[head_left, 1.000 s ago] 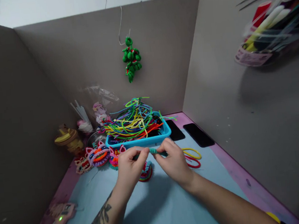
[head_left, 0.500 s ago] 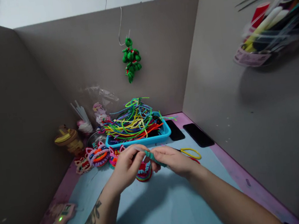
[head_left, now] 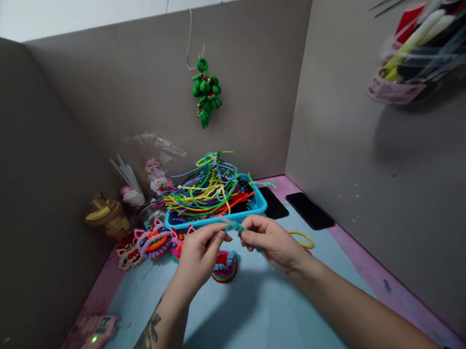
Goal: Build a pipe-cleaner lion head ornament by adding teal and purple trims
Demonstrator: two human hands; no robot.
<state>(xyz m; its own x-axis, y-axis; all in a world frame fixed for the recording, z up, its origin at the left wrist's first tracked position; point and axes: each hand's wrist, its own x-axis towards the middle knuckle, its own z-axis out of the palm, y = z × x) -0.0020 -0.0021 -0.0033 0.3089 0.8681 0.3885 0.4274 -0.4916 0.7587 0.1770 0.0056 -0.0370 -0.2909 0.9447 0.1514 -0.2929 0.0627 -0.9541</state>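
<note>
A coiled teal pipe cleaner [head_left: 235,226] stretches between my two hands above the mat, with a pale thin stick or tube end showing at its upper left. My left hand [head_left: 199,251] pinches its left end between thumb and forefinger. My right hand [head_left: 270,241] is closed around the other end, and some teal coil shows below its fingers. Under the hands, a round red, blue and rainbow pipe-cleaner piece [head_left: 225,266] rests on the blue mat [head_left: 265,326]. What lies inside the coil is too small to tell.
A blue tray [head_left: 216,219] heaped with colourful pipe cleaners stands behind the hands. Several finished pipe-cleaner figures [head_left: 154,242] sit at left. Yellow-handled pliers or scissors [head_left: 303,239] and two dark phones [head_left: 309,210] lie right. A pink glue gun [head_left: 93,344] is front left.
My right hand has turned and shifted along the teal coil, its fingers now curled. More of the coil shows between the hands, and the round piece below is less covered.
</note>
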